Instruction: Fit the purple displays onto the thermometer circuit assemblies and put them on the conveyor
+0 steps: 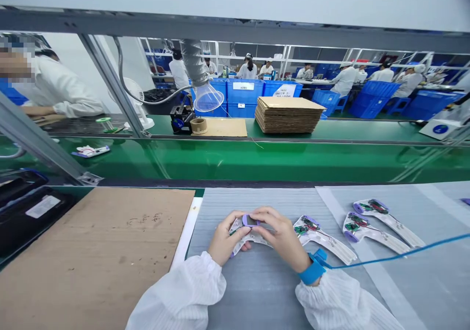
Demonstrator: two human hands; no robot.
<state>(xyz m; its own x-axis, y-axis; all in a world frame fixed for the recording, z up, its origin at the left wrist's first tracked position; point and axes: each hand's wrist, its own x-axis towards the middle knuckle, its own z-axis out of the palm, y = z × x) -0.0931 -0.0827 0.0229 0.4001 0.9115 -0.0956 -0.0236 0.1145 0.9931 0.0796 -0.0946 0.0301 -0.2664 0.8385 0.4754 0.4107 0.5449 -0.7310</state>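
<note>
- Holding a white housing (253,237) in both hands, over a grey mat (257,291); cannot tell whether resting on it.
- Gripping the left end of the housing with the left hand (223,239), fingers closed, thumb on the near side and forefinger on the far side.
- Pinching a purple-rimmed piece (251,221) with a dark face, at the left part of the housing, between closed thumb and forefinger of the right hand (281,232).
- Wearing a blue strap (312,270) on the right wrist, with a blue cord (396,258) running off to the right of the housing.
- Showing, on the mat to the right of the housing, similar parts with boards and wires exposed: one nearby (326,242), two farther off (378,234).
- Showing, left of the housing, a cardboard sheet (99,242) and, farther left, a labelled black container (40,207).
- Crossing beyond the housing with a green belt (235,161).
- Showing, beyond the housing and the belt, a cardboard stack (288,117), a tape roll (199,126), blue bins (242,95) and white-clad co-workers (249,70).
</note>
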